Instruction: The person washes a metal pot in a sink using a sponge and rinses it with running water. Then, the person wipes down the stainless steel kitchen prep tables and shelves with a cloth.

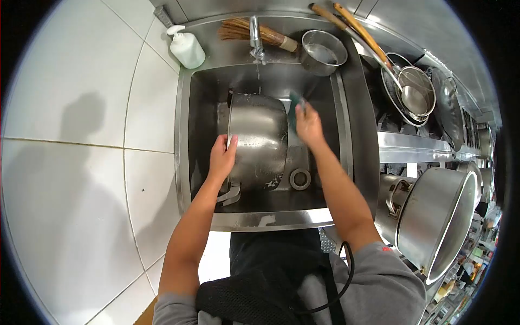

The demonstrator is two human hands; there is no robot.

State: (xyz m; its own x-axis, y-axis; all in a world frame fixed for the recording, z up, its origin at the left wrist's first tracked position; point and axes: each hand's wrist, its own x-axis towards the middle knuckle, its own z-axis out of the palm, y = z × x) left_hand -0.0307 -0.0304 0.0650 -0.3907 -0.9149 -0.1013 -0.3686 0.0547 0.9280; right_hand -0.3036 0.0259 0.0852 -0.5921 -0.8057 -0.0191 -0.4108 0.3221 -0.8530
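Observation:
A large metal pot lies on its side in the sink, with a handle near its lower left end. My left hand grips the pot's left edge, the thumb on the outer wall. Just right of the pot, my right hand is closed on a green scouring pad, which is partly blurred. Wet patches and a little foam show on the pot. Above it, the faucet lets a thin stream of water run down. A round drain piece sits on the sink floor.
A white pump bottle stands at the back left corner. Behind the sink are a bamboo brush and a small pot. Strainers and a ladle rest over the stove at right, near a big stockpot. White tiles border the left.

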